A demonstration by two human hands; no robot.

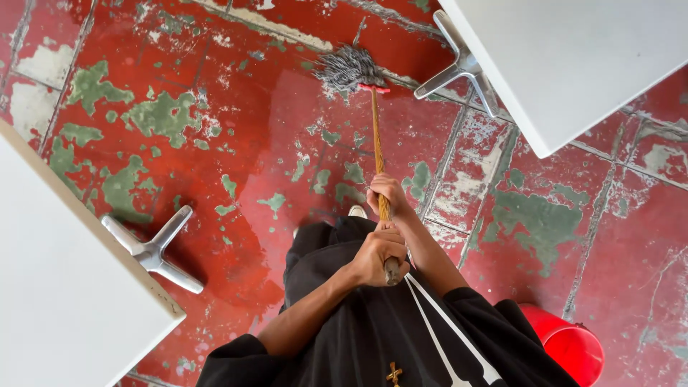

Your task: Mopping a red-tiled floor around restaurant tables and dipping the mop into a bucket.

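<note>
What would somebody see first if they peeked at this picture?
Probably the red floor with its peeling green and white patches. Next, the mop at top centre, its wooden handle gripped by the left hand near its end and the right hand further down. White tables sit on both sides, a red bucket at bottom right.

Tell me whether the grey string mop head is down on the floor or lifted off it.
Down: the grey string mop head lies spread on the worn red floor, at the far end of the wooden handle.
</note>
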